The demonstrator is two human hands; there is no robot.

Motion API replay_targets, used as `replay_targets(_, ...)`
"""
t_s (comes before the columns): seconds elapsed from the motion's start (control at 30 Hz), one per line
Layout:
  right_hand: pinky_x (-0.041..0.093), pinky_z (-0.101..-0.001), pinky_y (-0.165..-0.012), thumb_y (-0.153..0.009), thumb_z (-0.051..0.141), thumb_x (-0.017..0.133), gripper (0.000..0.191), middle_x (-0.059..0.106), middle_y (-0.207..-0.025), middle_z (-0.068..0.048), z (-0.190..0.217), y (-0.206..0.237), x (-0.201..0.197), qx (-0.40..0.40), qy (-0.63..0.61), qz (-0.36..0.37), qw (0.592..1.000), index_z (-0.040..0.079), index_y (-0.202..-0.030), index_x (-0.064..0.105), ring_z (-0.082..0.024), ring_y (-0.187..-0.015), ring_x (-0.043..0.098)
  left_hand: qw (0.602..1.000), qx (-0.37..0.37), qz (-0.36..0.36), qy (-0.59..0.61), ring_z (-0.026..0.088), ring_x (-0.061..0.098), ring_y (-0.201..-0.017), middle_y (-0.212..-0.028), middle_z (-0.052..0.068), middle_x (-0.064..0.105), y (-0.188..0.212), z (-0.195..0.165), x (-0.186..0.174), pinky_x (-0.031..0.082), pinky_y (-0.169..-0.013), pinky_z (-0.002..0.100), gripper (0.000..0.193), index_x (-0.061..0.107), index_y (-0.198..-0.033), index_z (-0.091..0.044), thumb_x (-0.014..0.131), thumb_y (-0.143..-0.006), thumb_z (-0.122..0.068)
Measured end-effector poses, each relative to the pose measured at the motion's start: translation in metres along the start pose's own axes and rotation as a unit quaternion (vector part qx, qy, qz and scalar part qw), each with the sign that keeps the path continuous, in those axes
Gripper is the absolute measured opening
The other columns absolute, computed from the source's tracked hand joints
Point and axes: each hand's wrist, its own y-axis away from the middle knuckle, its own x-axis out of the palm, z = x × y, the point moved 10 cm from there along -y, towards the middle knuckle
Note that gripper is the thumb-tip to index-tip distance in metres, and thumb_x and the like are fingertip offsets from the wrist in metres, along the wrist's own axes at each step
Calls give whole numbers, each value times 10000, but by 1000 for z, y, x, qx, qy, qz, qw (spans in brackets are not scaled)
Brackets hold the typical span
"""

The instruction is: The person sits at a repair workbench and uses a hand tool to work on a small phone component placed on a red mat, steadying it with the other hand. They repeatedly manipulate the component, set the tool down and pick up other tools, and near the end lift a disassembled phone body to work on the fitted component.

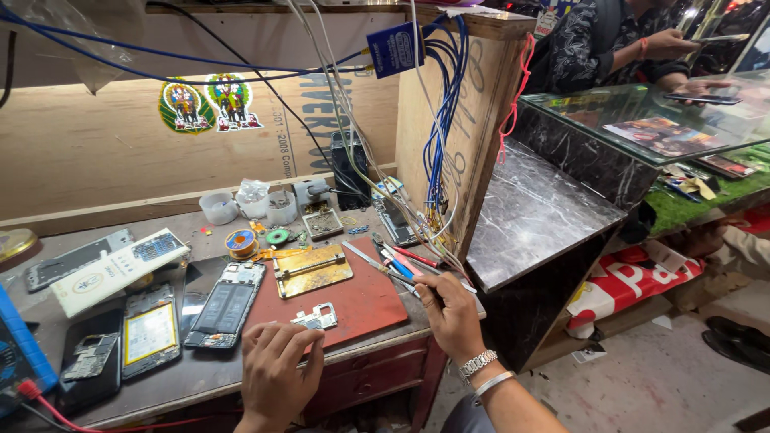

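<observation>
Resting on the near edge of the red work mat [353,301], the left hand [277,369] is seen with its fingers curled loosely downward; nothing can be made out inside them, and whether something small is pinched beneath cannot be told. Just beyond its fingertips a small silver metal shield [315,319] lies flat on the mat — near the hand, apparently not touched.

The right hand [451,317] is closed around the handle end of a slim tool [383,269], which is laid across the mat's right edge with its tip pointing towards the gold-coloured board holder [311,271]. Beside it a bundle of red and blue tools [405,261] is gathered, close under the hanging blue wires [441,120].

To the left, an opened phone with its battery exposed [226,306] lies next to another opened phone with a yellow-framed panel [149,333], and a loose phone frame [90,357] rests on a dark phone.

Several risks can be judged from this layout. The shield is light and sits close to the bench edge, so it could be brushed off by the left wrist and lost on the floor. The tool tip could be dragged across the exposed boards if the right hand is moved carelessly — a scratch or a short would be the likely result. The hanging wires could be snagged by a raised hand, and the small white cups [249,206] at the back could be tipped.
</observation>
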Motion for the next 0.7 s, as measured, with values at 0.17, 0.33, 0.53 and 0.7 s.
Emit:
replay_targets(0.17,446,-311,-567,-958,163,694,138,597,-755,-43,0,-1,1,-9,-7,3,1000,69,-1052,733,-164,-619,565,1000,0,0,1,199,666,-828,-841,-16,703,-2,0,3,436,-907,404,132,696,-872,-150,778,-770,-137)
replay_targets(0.33,449,-304,-584,-974,157,689,131,606,-789,-42,-1,-2,0,-23,-16,10,1000,70,-1066,725,-153,-648,566,1000,5,-2,1,206,663,-826,-844,-7,703,-2,-1,6,433,-903,400,139,698,-878,-147,777,-765,-127)
replay_targets(0.53,420,-307,-547,-951,165,702,145,591,-757,-34,-11,-1,-1,19,-13,7,1000,78,-1060,742,-147,-599,533,1000,3,4,1,205,664,-833,-854,-7,706,-1,-1,10,433,-922,394,134,704,-892,-145,774,-778,-130)
replay_targets(0.7,423,-279,-591,-969,172,696,146,576,-759,-32,-22,5,-8,9,-11,-21,1000,81,-1068,752,-136,-643,527,1000,-1,7,-3,211,663,-832,-852,-7,705,0,0,12,433,-927,395,126,706,-891,-145,772,-785,-134)
